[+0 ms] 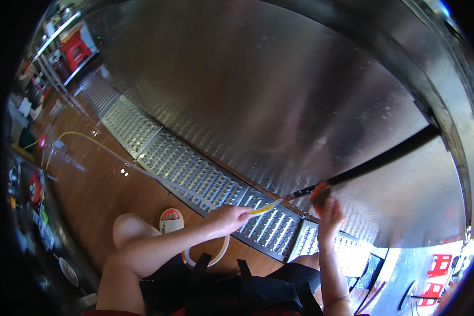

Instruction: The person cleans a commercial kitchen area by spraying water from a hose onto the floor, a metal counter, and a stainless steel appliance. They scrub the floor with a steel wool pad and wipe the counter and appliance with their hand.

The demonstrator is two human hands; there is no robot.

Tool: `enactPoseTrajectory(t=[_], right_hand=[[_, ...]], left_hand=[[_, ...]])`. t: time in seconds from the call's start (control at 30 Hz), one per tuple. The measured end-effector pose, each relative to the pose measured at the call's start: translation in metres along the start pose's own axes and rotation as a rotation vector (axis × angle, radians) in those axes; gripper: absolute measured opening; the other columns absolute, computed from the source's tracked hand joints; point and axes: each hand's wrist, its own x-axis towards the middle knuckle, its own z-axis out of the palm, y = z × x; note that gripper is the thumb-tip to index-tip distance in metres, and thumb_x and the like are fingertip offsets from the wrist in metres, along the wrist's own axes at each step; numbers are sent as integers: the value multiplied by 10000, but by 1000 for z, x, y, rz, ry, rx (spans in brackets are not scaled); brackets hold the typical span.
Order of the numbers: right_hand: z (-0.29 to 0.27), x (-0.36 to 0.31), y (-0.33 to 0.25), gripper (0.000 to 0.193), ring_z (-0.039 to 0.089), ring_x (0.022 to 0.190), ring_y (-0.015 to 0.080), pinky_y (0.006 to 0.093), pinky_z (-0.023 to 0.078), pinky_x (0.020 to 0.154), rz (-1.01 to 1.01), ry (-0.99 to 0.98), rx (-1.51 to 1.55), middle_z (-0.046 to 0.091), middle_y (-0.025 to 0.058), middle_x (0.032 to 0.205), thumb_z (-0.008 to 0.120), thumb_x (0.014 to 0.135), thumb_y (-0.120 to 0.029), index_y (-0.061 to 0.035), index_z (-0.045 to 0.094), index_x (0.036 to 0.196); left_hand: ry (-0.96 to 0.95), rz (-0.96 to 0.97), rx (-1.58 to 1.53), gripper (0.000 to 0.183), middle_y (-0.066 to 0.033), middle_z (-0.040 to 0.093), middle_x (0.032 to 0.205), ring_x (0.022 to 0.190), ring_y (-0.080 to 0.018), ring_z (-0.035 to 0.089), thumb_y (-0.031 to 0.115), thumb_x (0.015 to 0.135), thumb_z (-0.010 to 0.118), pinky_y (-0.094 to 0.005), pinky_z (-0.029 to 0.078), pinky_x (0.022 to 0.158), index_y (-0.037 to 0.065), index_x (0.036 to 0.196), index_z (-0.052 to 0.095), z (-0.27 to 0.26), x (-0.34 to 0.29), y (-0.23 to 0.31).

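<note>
My left hand (229,220) is closed around a hose whose yellow end (262,209) points right, toward the lower edge of a large steel panel (279,95). A pale loop of hose (218,257) hangs below that hand. In my right hand (330,218) is an orange-red scrub brush (319,196), held up near the dark gap between the large panel and a smaller steel panel (405,189). Blur hides the brush's details and whether it touches the steel. Below both hands runs a strip of perforated metal grating (189,168).
More hose (89,139) trails across the wet brown floor (100,184) on the left. A red stool (75,51) stands on a metal rack at the far left. Red plastic stools (438,266) are at the lower right. My sandalled foot (171,221) rests beside the grating.
</note>
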Motion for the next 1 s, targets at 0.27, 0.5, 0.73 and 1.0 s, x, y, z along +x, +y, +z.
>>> enactPoseTrajectory(t=[0.27,0.5,0.73,1.0], right_hand=[[-52,83,-169,282,640,796,185,273,530,649,-433,1049,-35,655,143,936,524,909,-224,12,612,1033],[3,98,-183,236,621,930,234,321,528,781,-569,1163,-431,622,110,1054,613,845,-133,-43,629,1063],[12,107,-160,375,649,860,188,264,540,747,-271,1121,-69,648,85,1032,595,858,-338,-52,626,1099],[68,63,-113,388,575,775,198,273,509,616,-164,875,115,555,158,915,452,922,-340,18,522,1053]], left_hand=[[-63,11,107,340,-64,574,621,493,-145,505,291,922,450,-307,386,477,103,1178,571,7,15,-14],[-200,-69,-78,279,-8,545,644,504,-76,468,224,926,462,-239,371,452,103,1151,575,11,17,-13],[-99,11,20,308,-84,644,795,682,-202,615,290,934,434,-369,457,602,135,1155,581,4,7,-19],[-99,-125,-112,293,-59,632,748,587,-155,563,252,933,455,-336,435,534,140,1179,568,-2,8,-30]])
